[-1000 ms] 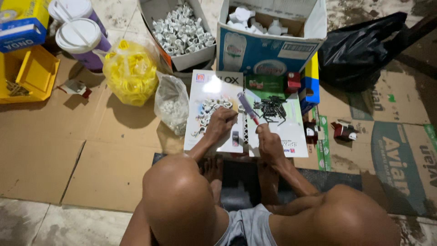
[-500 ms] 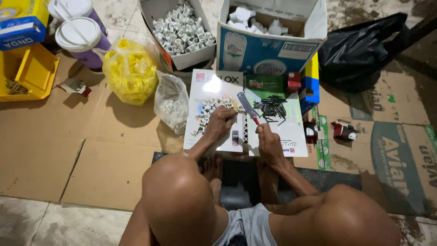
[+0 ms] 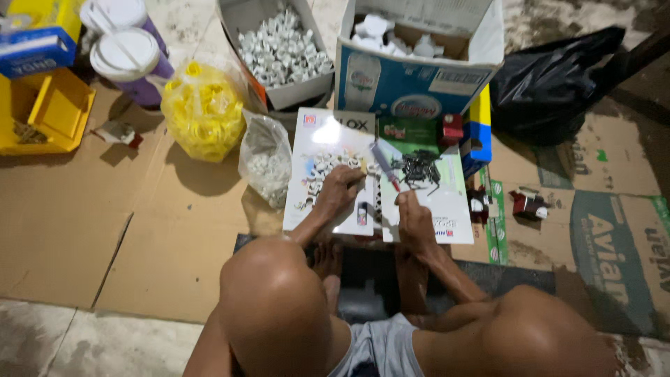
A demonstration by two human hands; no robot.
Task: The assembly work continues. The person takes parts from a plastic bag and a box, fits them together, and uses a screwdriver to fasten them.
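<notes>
Screwdriver [image 3: 385, 167], slim with a purplish handle and red collar, stands tilted in the right hand [image 3: 413, 222], whose fingers are pressed around its lower end so the shaft angles up and away over the white board [image 3: 447, 202] lying on the floor. It seems held that way to keep the tip close to the small part under the other hand. Nearest the camera are the person's bare knees and feet, drawn in to either side of the work so both arms can rest between them. The left hand [image 3: 338, 190] lies just beside the right one, fingers curled and pinching a small pale piece [image 3: 363, 165] at the tips, over a scatter of little white parts [image 3: 317, 167] on the board. Just beyond the tool sits a heap of dark screws [image 3: 417, 169], within easy reach. A clear bag of white pieces [image 3: 265, 164] leans at the board's left edge, with a yellow bag of caps [image 3: 202, 112] behind it. Farther off, an open carton of white fittings [image 3: 279, 49] and a larger blue and white box [image 3: 412, 84] stand side by side, a black bag [image 3: 551, 84] to their right, all on flattened cardboard [image 3: 105, 223].
</notes>
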